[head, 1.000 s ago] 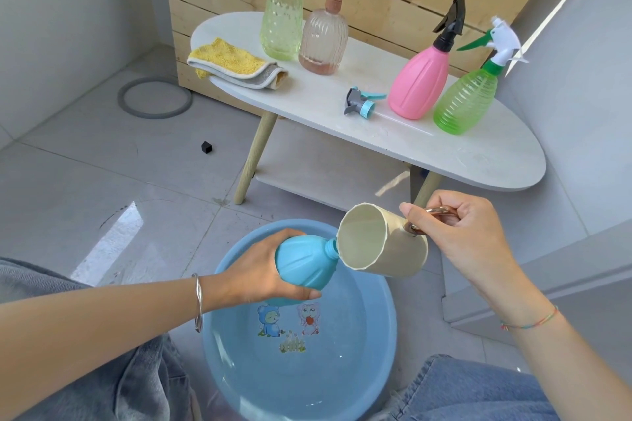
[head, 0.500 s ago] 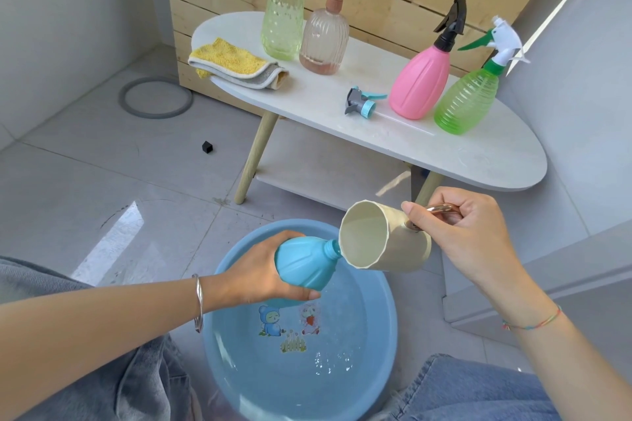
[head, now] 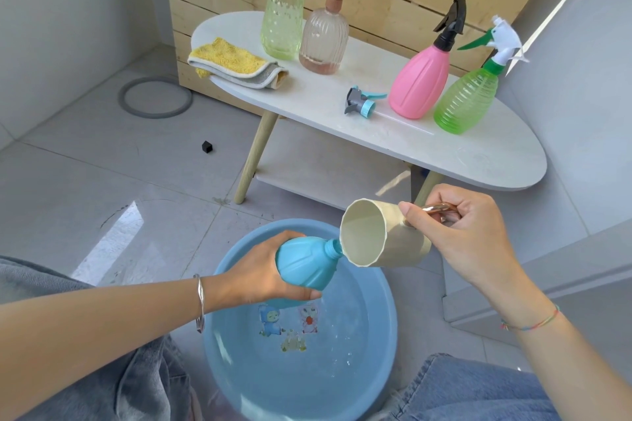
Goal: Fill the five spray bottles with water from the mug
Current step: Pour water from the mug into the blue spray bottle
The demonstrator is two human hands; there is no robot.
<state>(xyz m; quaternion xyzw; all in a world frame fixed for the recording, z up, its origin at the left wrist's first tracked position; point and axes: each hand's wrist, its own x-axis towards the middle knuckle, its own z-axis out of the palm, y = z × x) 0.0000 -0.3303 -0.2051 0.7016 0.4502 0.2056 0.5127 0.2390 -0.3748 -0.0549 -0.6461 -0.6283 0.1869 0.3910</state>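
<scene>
Blue bottle [head: 304,261]: cap off, held tilted above the basin [head: 391,318], neck pointing to 2 o'clock. The left hand [head: 260,273] wraps its body from the 9 o'clock side, fingers curled underneath.

Mug [head: 379,236] is at the bottle's 3 o'clock, tipped almost on its side, with its lower lip at the bottle's mouth; touching or just above, cannot tell. The right hand [head: 455,232] pinches the metal handle, thumb on top, fingers curled round it. No stream is plainly visible, and the mug looks nearly drained.

Judgement: wide lip, narrow neck. Best to centre the lip's lowest point over the mouth, tip slowly, bring the bottle more upright as it fills, and stay over the basin so spills land there.

Table [head: 478,154] at 12 o'clock holds a loose spray head [head: 362,104], a pink bottle [head: 419,82], a green bottle [head: 465,102], a tall green bottle [head: 282,17], a clear ribbed bottle [head: 323,41] and a yellow cloth [head: 232,63].
</scene>
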